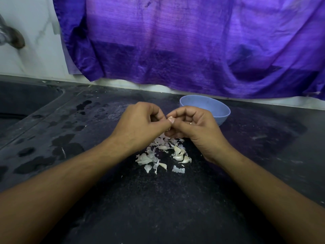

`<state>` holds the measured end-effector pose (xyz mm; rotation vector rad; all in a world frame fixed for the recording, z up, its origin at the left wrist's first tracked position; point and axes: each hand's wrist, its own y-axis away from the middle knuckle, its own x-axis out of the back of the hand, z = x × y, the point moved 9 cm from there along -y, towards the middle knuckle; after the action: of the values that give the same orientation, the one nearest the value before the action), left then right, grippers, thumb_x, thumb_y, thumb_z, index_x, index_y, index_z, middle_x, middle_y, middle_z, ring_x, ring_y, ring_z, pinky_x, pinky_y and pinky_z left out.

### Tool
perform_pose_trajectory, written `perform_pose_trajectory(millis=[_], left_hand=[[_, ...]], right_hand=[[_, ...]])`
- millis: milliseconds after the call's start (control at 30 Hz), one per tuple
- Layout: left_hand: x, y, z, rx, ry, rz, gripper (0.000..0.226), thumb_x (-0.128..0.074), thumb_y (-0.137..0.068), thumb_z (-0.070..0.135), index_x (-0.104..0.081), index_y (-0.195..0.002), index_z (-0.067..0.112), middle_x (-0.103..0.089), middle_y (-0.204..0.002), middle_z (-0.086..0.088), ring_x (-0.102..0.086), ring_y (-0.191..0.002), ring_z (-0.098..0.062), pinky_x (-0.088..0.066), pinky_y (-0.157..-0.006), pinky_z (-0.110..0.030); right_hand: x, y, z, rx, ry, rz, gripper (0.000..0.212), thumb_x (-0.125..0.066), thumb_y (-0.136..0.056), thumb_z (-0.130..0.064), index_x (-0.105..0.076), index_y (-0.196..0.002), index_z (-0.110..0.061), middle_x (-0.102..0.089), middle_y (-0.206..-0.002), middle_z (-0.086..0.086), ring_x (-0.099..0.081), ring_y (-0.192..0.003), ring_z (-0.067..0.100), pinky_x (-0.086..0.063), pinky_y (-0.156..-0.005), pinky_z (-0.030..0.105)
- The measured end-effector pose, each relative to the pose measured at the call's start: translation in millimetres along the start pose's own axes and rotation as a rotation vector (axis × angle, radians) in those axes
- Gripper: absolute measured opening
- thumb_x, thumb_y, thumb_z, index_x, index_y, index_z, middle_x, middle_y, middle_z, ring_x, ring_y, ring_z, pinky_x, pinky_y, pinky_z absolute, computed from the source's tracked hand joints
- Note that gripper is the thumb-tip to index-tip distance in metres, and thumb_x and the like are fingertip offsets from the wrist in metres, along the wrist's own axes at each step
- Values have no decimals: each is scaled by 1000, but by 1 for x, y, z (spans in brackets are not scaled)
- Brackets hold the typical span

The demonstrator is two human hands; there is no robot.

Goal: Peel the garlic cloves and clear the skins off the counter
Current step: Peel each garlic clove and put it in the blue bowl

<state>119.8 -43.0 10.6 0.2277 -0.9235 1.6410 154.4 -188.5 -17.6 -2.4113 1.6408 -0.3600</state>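
**Both hands pinching one garlic clove above the skin pile**

Two bare forearms are reaching in from the bottom corners over the black speckled counter (158, 208). Between them, a loose pile of white garlic skins (149, 158) is lying on the counter, with a few curved cloves (179, 154) sitting at its right side. Directly above the far end of that pile, the left hand (139, 123) and the right hand (191, 125) are meeting, fingers curled. Both are pinching a single garlic clove (170, 118) between thumbs and fingertips, so only a small pale part of it is showing. A ring (191, 123) is showing on a right finger.

Left of the hands, dark wet patches (66, 147) are spreading across the counter toward a sunken sink (26, 99). Just behind the right hand, a light blue bowl (211, 106) is standing upright; its contents cannot be made out. Beyond it, a purple cloth (175, 41) is hanging down the white wall, and a blurred tap (12, 36) is jutting in at the far left.
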Motion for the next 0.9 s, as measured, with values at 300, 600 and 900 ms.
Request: perform_pose_trajectory(millis=[300, 600, 900], left_hand=[[4, 4, 17, -125, -176, 68, 21, -59, -70, 46, -66, -66, 27, -66, -61, 11, -62, -60, -3, -54, -62, -33], [20, -1, 16, -170, -224, 136, 20, -58, -76, 44, -69, -73, 27, -65, -66, 15, -62, -64, -1, -56, -64, -33], [13, -8, -2, -120, -153, 73, 16, -63, -92, 28, -70, -78, 25, -64, -64, 13, -58, -63, 4, -38, -58, -23]], right_hand=[[0, 0, 10, -156, -64, -27, 14, -66, -95, -3, -70, -105, 6, -77, -89, 17, -75, -79, 23, -64, -76, 35], [-1, 5, 16, -309, -68, -135, 21, -73, -84, -9, -72, -102, 1, -77, -87, 17, -78, -79, 24, -65, -77, 34], [2, 1, 7, -181, -64, -58, 14, -67, -92, 4, -66, -104, -2, -70, -83, 16, -72, -75, 26, -62, -87, 51]])
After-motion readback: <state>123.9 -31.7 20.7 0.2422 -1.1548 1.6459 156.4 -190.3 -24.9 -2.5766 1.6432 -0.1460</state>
